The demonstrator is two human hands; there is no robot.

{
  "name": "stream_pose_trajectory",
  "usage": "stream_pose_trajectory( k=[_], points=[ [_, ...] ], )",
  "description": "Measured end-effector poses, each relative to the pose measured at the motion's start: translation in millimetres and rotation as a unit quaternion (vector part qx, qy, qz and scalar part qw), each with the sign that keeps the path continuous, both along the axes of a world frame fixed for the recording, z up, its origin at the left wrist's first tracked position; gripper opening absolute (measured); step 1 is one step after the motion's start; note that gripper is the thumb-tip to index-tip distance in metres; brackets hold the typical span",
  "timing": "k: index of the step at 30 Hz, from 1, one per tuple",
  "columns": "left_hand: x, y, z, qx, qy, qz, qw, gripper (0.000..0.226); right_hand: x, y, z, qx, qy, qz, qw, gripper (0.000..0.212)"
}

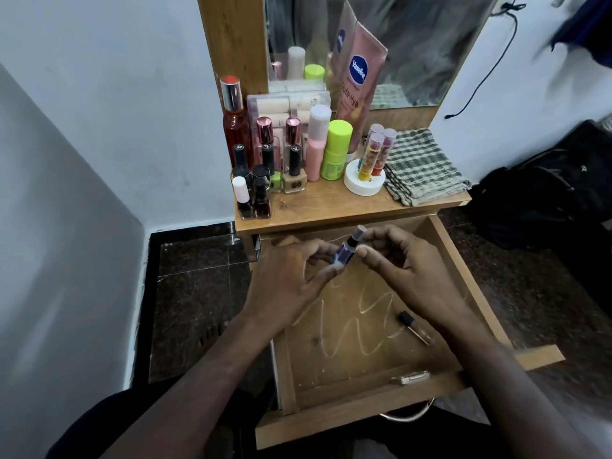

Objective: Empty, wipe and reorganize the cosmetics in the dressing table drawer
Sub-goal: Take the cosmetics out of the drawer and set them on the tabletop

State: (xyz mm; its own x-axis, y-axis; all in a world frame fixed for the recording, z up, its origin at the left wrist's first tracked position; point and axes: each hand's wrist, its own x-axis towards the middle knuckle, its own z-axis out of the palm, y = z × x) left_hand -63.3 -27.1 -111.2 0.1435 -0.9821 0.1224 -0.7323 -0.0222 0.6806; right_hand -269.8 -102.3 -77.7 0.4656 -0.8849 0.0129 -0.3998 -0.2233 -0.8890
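Both hands pinch one small bottle (344, 255) over the drawer (460, 256): left hand (291, 279) on body, right hand (394, 263) near cap. Light, probably glass, slippery; grip the body.

Counting what's out on my tabletop and left in the drawer

Between my two hands, left (284, 279) and right (400, 270), I hold one small dark bottle (346, 251); the drawer (470, 279) has one slim tube (415, 327) at the near right and one small gold piece (410, 378) by the near wall. On the tabletop (318, 202): one tall red bottle (235, 124) far left, two pink-capped glass bottles (265, 140), about five nail polishes (253, 190) clustered left, one pink bottle (317, 144), one lime-green container (336, 150), one Vaseline tube (359, 91), three clear-capped sticks (376, 150) in one white stand (364, 185), one checked cloth (424, 167) right.
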Motion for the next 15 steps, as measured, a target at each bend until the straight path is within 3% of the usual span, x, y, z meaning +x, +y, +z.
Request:
stream_pose_trajectory(
  k=[3,8,15],
  points=[
    [1.2,-0.5,-3.3,-0.025,0.053,0.012,0.998,0.037,10.5,7.1,-3.8,0.005,0.015,0.031,0.999,0.023],
    [5.3,-1.0,-2.6,-0.039,0.055,0.033,0.997,0.040,26.5,7.1,5.2,-0.042,-0.016,0.005,0.999,0.012],
    [3.1,3.3,-2.8,-0.031,-0.100,-0.034,0.994,0.030,78.5,-4.0,26.4,-0.197,-0.047,-0.075,0.976,0.026]
  ],
)
